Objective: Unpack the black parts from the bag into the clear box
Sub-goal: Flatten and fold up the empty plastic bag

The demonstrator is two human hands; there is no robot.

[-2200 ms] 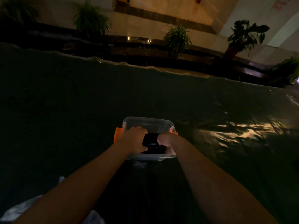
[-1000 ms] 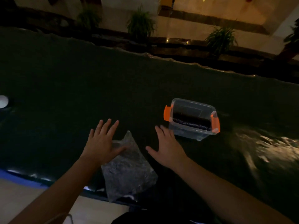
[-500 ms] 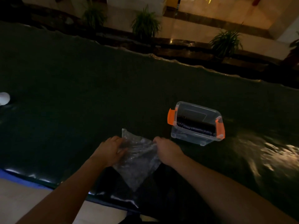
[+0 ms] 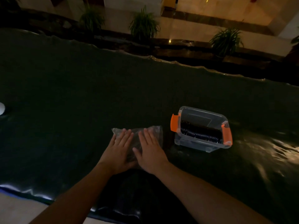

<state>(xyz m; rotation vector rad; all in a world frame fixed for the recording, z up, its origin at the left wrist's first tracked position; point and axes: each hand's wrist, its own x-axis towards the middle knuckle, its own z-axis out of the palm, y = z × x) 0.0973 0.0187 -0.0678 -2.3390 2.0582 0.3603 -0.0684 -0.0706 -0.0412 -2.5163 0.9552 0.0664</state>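
Both hands lie flat, palms down and side by side, on a crinkled clear plastic bag (image 4: 137,136) spread on the dark green cloth-covered table (image 4: 80,94). The left hand (image 4: 119,149) presses the bag's left part with its fingers straight and slightly spread; the right hand (image 4: 149,149) presses the right part the same way, thumb pointing toward the left hand. Neither hand grips anything. The bag's far corners show past the fingertips, and whether anything is inside it cannot be told in the dim light. Near the bag, to its right and a little farther away, stands a clear rectangular plastic box (image 4: 200,144) with an orange latch at each end, open at the top. Inside it, along the near wall, lies a row of black ribbed parts (image 4: 199,135). At the table's far left edge sits a small white round object (image 4: 2,108). Beyond the table, green potted plants (image 4: 143,23) stand along a dark ledge.
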